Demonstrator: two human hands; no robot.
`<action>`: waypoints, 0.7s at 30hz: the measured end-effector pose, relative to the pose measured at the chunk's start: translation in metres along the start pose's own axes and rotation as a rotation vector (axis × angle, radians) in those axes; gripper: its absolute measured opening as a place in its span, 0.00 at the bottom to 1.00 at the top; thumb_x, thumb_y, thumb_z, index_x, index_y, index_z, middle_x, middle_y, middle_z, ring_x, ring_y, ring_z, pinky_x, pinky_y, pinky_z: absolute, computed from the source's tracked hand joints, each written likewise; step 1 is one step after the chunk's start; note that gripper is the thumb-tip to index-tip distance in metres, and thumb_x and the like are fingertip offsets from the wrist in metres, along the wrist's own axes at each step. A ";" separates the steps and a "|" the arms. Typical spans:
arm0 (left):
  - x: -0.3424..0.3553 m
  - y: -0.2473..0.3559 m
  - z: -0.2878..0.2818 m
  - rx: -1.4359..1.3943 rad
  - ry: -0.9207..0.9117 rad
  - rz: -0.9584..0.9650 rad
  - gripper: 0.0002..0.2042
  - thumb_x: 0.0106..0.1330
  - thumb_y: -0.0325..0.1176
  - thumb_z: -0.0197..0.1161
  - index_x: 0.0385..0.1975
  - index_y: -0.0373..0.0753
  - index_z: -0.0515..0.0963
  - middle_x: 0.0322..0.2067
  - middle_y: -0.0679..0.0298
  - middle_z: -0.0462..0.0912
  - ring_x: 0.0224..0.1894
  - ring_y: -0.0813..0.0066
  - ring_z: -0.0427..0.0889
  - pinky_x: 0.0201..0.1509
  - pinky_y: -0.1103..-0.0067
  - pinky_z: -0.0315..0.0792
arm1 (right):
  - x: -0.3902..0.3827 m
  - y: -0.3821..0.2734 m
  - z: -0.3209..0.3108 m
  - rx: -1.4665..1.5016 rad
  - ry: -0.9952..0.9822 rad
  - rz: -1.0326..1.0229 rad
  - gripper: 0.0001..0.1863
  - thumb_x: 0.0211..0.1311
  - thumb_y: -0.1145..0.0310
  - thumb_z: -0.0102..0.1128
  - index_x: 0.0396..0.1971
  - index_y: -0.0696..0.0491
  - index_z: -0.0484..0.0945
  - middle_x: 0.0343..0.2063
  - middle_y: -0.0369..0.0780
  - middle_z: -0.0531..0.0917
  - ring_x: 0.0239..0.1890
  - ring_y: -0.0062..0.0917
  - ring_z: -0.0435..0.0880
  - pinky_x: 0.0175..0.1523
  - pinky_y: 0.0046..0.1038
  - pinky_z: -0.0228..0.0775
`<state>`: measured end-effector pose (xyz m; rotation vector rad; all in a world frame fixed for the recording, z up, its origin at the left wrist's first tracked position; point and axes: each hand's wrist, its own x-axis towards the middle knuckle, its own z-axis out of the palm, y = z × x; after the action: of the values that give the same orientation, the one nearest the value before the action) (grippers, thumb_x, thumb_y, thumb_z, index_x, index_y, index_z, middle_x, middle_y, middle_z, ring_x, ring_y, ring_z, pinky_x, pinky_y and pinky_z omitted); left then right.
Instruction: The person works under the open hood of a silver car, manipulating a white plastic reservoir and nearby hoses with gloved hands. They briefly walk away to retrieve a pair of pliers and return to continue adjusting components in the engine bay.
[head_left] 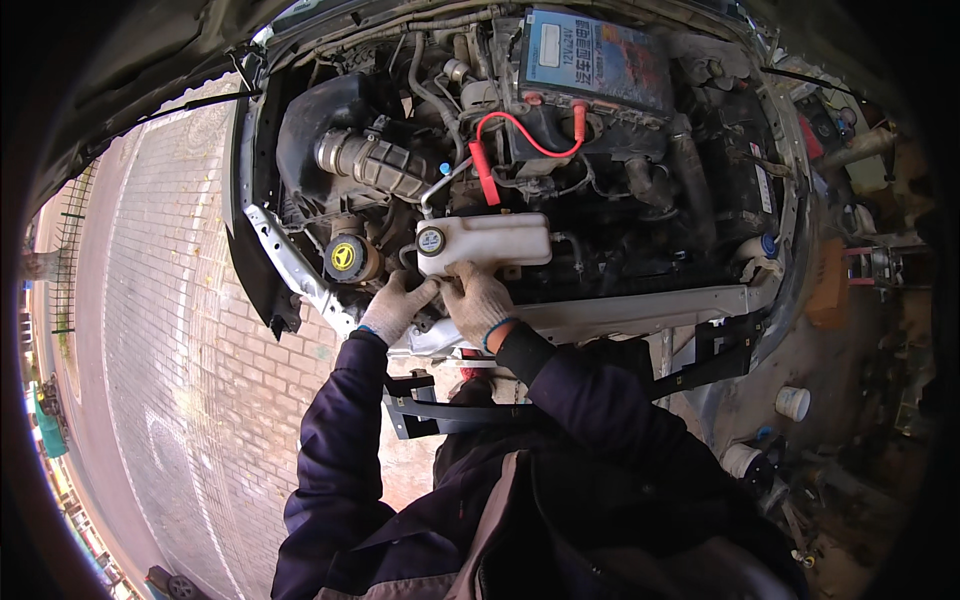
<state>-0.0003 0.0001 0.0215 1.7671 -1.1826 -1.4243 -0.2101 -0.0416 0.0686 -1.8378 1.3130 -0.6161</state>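
Both my hands wear off-white knit gloves and work close together at the car's front edge. A white plastic coolant reservoir (505, 242) with a dark round cap (430, 240) sits just beyond them. My left hand (394, 306) is closed near the reservoir's left front corner, its thumb pointing right and its fingertips hidden. My right hand (480, 302) bends its fingers against the reservoir's near side, low down, with the thumb beside the left one. What either hand grips is too small or covered to make out. A power steering fluid cap (345, 258), black with a yellow emblem, stands left of my left hand.
A blue boxed jump starter (595, 65) rests on the engine, with a red cable (520, 125) and red clamp (484, 173). A ribbed intake hose (385, 165) lies at left. A loose black trim strip (470, 415) crosses near my legs. A white bucket (793, 403) stands right.
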 end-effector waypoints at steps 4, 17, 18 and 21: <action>-0.012 0.031 0.002 0.305 0.044 -0.102 0.42 0.71 0.60 0.74 0.67 0.26 0.74 0.57 0.34 0.89 0.63 0.42 0.90 0.67 0.60 0.81 | 0.008 -0.001 -0.026 -0.051 -0.093 -0.054 0.10 0.74 0.63 0.68 0.48 0.51 0.86 0.39 0.51 0.92 0.44 0.55 0.92 0.52 0.53 0.83; -0.027 0.060 0.003 0.378 0.053 -0.118 0.42 0.65 0.57 0.80 0.67 0.28 0.75 0.54 0.39 0.91 0.59 0.44 0.92 0.64 0.61 0.83 | 0.149 -0.050 -0.018 -0.506 -0.740 -0.295 0.41 0.62 0.32 0.69 0.67 0.46 0.90 0.65 0.48 0.90 0.66 0.47 0.89 0.73 0.46 0.79; -0.028 0.062 0.003 0.391 0.063 -0.114 0.42 0.64 0.56 0.80 0.67 0.28 0.75 0.54 0.39 0.91 0.59 0.44 0.92 0.64 0.61 0.83 | 0.152 -0.051 -0.014 -0.549 -0.778 -0.324 0.39 0.62 0.35 0.69 0.66 0.45 0.90 0.64 0.48 0.90 0.65 0.47 0.90 0.72 0.46 0.81; -0.028 0.067 0.003 0.414 0.043 -0.202 0.43 0.63 0.57 0.81 0.66 0.28 0.75 0.53 0.39 0.91 0.58 0.43 0.92 0.63 0.60 0.84 | 0.162 -0.052 -0.007 -0.690 -0.886 -0.297 0.33 0.61 0.42 0.69 0.61 0.44 0.93 0.59 0.47 0.92 0.62 0.47 0.91 0.68 0.47 0.84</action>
<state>-0.0229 -0.0048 0.0906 2.2425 -1.3835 -1.3095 -0.1299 -0.1867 0.1060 -2.4365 0.6632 0.5753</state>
